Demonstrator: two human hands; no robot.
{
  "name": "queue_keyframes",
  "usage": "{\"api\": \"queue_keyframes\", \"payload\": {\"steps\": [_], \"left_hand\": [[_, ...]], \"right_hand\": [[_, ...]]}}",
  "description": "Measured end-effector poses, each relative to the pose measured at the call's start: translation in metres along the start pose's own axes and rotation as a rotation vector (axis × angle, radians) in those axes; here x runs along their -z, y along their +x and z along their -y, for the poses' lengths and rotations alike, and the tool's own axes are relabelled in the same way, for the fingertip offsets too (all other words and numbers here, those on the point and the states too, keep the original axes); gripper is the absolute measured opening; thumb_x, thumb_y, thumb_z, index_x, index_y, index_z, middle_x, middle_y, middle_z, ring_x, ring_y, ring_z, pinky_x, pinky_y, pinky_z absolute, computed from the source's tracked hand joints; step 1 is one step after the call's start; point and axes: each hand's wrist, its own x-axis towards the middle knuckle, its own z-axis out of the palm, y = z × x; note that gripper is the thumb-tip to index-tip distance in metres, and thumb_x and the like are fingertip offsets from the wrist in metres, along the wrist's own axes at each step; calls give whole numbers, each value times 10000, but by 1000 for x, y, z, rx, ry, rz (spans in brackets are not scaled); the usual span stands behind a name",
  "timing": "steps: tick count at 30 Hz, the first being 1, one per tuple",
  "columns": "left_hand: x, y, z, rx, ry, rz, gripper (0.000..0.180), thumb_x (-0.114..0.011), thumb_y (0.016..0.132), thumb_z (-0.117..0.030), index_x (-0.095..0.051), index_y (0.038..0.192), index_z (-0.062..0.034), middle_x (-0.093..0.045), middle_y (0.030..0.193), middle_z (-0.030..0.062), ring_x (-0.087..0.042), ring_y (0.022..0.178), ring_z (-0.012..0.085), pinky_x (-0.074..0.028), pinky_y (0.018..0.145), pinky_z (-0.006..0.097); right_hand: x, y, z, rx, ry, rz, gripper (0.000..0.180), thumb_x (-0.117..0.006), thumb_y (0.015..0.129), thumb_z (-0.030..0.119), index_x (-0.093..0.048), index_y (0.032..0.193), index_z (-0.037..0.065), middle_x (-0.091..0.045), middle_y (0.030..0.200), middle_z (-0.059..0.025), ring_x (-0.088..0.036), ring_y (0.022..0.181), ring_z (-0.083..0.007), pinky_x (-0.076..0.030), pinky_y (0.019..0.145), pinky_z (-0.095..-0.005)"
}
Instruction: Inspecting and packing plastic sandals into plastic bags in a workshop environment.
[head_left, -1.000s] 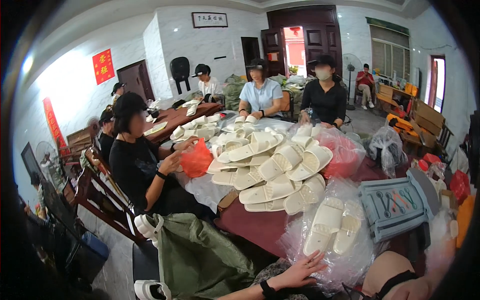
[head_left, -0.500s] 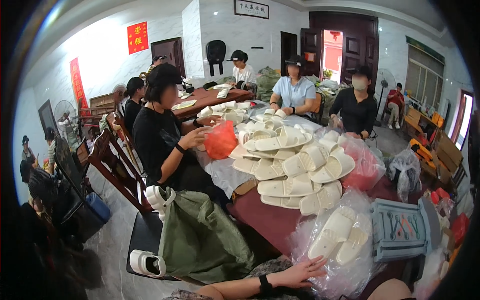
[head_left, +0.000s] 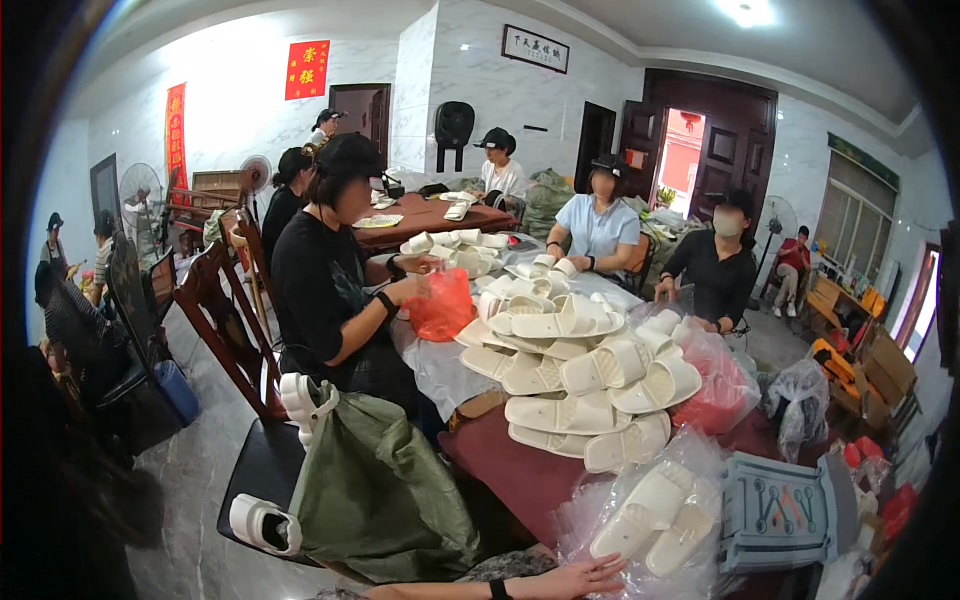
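The left hand (head_left: 580,577) reached in at the lower edge, its grip loosely spread and nothing visibly pinched; its fingertips met the near end of a pair of cream slippers (head_left: 645,508), though whether they pressed sole or only film could not be told. The right hand was out of view. The pair lay slightly askew amid clear plastic (head_left: 582,515) at the near side of the dark red tabletop (head_left: 500,460), just beside a grey-blue plastic stool (head_left: 780,508). The slick film could let the slippers skid apart under an uneven push, and its loose folds might catch the fingers. The crookedly stacked slipper pile (head_left: 570,410) nearby might shed one if bumped.
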Motion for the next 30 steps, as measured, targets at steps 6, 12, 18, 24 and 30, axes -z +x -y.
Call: {"api": "queue_keyframes", "payload": {"steps": [6,12,18,24,30], "left_hand": [[-7,-3,1,-52,50,-12,615,-686,879,-331,-486,1386,-45,-258,1576,231,-224,1458,437,-318,1126,512],[4,0,4,-51,10,-33,603,-692,877,-307,-485,1380,-47,-271,1565,239,-240,1445,452,-316,1126,517],[-20,-5,24,-74,15,-77,722,-717,818,-185,-409,1466,-104,-152,1627,174,-118,1505,372,-289,1164,466],[-18,-2,19,-60,31,-25,748,-738,790,-179,-415,1462,-114,-182,1620,170,-148,1496,383,-274,1177,465],[-9,-1,11,12,59,47,698,-724,834,-223,-432,1464,-153,-190,1622,152,-161,1490,382,-295,1168,470]], "right_hand": [[-17,-40,-9,-147,-154,33,152,-739,816,177,-677,875,51,-583,771,-111,-562,719,-292,-454,629,-399],[-56,-143,-60,-755,-172,257,271,-741,805,160,-695,1044,43,-623,949,-131,-581,891,-322,-468,830,-421],[-65,-183,-47,-978,23,390,425,-731,795,161,-639,1183,14,-588,1102,-199,-564,1052,-386,-456,931,-431],[-85,-220,-36,-910,-173,424,542,-767,741,196,-613,1238,46,-575,1144,-210,-551,1058,-410,-458,914,-478],[-98,-225,-33,-906,-204,286,465,-770,759,245,-658,1160,37,-600,1107,-177,-564,1035,-366,-461,886,-452]]}}
